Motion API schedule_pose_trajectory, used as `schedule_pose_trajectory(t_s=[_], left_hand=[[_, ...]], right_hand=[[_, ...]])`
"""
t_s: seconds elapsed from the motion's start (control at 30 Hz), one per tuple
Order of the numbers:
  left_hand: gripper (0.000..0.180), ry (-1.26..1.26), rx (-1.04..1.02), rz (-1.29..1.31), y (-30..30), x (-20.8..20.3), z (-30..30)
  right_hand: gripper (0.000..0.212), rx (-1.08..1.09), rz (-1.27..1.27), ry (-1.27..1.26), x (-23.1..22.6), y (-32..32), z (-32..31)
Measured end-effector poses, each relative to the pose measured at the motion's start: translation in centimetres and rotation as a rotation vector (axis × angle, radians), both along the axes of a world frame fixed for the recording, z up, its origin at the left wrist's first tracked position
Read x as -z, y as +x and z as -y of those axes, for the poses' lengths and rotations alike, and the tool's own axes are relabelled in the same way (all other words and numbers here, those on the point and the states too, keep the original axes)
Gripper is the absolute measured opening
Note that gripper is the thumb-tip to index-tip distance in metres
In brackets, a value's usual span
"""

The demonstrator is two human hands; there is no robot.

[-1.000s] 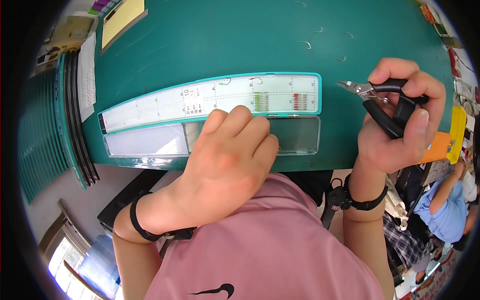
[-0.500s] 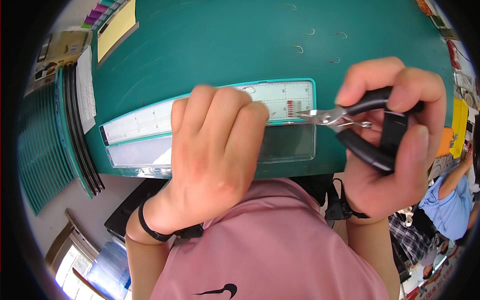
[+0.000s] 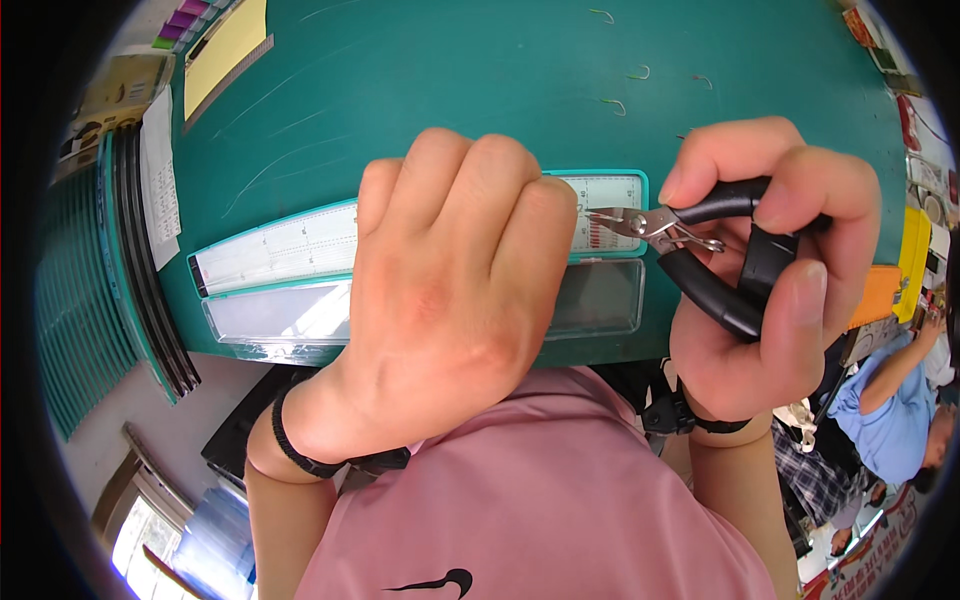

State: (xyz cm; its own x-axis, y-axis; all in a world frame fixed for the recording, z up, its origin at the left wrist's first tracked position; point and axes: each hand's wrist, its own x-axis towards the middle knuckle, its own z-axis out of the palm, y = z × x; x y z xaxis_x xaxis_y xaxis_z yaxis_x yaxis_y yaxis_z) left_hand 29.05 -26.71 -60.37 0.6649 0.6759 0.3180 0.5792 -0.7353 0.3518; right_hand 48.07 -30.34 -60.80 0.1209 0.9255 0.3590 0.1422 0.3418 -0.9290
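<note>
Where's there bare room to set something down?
The widest bare patch of green table lies between the yellow paper and loose hooks, beyond the case; another, right of the hooks. The case itself is crowded by the left hand, right hand and pliers.

Across mid-frame a case (image 3: pixel 280 303) lies on the counter (image 3: pixel 420 60), its middle behind the left hand (image 3: pixel 450 265). Pliers (image 3: pixel 712 290) in the right hand (image 3: pixel 797 325) overlap its right end. Hooks (image 3: pixel 648 73) lie at top, right of centre; paper (image 3: pixel 225 55), upper left.
</note>
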Motion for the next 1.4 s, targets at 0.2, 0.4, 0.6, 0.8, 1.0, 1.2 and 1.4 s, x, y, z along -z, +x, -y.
schedule_pose_trajectory(t_s=[0.2,0.4,0.6,0.8,1.0,1.2,1.4], left_hand=[[0.027,-0.019,0.001,0.014,0.1,0.0,0.0],[0.027,-0.05,0.011,0.016,0.0,0.1,-0.1],[0.029,-0.064,0.022,0.008,-0.2,-0.2,0.0],[0.04,0.077,0.0,0.191,-1.3,-1.8,1.0],[0.054,-0.013,-0.023,-0.051,-1.8,1.4,2.1],[0.06,-0.142,0.01,-0.079,-0.7,2.4,2.1],[0.059,-0.155,0.038,-0.074,-0.5,2.5,1.7]], right_hand=[[0.036,-0.037,-0.011,-0.028,0.0,0.2,0.3],[0.035,-0.051,0.058,0.072,0.2,0.5,0.0],[0.032,-0.095,0.033,-0.016,0.0,0.4,0.1],[0.029,0.038,-0.072,0.098,-1.5,1.5,1.6],[0.026,0.024,0.179,-0.061,1.7,1.4,0.2],[0.024,0.002,0.15,-0.093,1.9,0.9,0.0],[0.031,-0.017,0.255,-0.071,2.0,1.1,0.1]])
